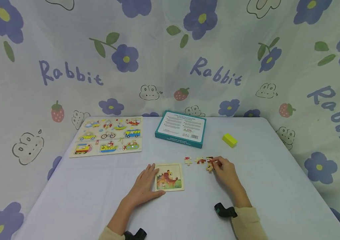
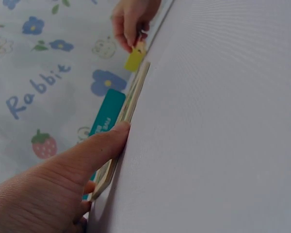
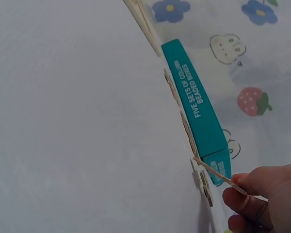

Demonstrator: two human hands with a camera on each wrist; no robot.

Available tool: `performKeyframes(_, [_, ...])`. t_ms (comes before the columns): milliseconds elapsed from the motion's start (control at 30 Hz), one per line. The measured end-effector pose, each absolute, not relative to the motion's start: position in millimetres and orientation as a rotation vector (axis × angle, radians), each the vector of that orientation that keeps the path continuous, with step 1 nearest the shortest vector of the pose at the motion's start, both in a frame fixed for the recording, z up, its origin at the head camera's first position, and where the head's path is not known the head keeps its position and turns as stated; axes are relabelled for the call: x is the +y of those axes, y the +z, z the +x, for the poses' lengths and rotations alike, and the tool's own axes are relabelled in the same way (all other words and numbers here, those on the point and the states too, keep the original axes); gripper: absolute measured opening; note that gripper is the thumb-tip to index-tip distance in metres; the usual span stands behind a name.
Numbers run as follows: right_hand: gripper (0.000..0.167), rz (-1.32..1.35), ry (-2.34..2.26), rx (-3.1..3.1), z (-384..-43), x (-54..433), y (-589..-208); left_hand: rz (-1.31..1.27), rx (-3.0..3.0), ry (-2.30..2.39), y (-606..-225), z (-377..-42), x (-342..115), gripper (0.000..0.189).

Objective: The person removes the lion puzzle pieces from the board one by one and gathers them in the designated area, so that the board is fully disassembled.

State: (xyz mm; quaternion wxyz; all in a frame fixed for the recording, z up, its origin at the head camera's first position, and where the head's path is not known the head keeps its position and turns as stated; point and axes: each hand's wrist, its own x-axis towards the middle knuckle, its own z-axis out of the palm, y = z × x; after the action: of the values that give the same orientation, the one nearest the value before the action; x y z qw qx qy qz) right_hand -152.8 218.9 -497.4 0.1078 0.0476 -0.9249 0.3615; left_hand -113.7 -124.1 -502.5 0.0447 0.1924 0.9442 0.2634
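My left hand (image 1: 142,187) lies at the left side of a small square wooden jigsaw board (image 1: 182,176). Its fingers reach along the left edge and the thumb touches the near edge. Part of an animal picture is fitted inside the frame. To the right, my right hand (image 1: 227,171) pinches a thin puzzle piece (image 3: 218,174) between thumb and fingers, tilted with its far end low by the other pieces. A loose puzzle piece with red on it (image 1: 188,161), a brown and cream puzzle piece (image 1: 200,160) and a tan puzzle piece (image 1: 209,167) lie on the white cloth.
A larger wooden vehicle puzzle board (image 1: 95,143) lies at the back left. Behind the loose pieces is a teal and white box (image 1: 181,128). A yellow block (image 1: 229,140) sits at the back right. The table's far edge meets a flowered curtain (image 1: 164,73).
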Motion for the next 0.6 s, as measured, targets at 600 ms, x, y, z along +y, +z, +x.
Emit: performKeyframes(600, [0.011,0.114,1.032,-2.821,-151.3,227.2,-495.5,0.604,2.887,0.826,-503.9,-115.3,-125.0,0.092])
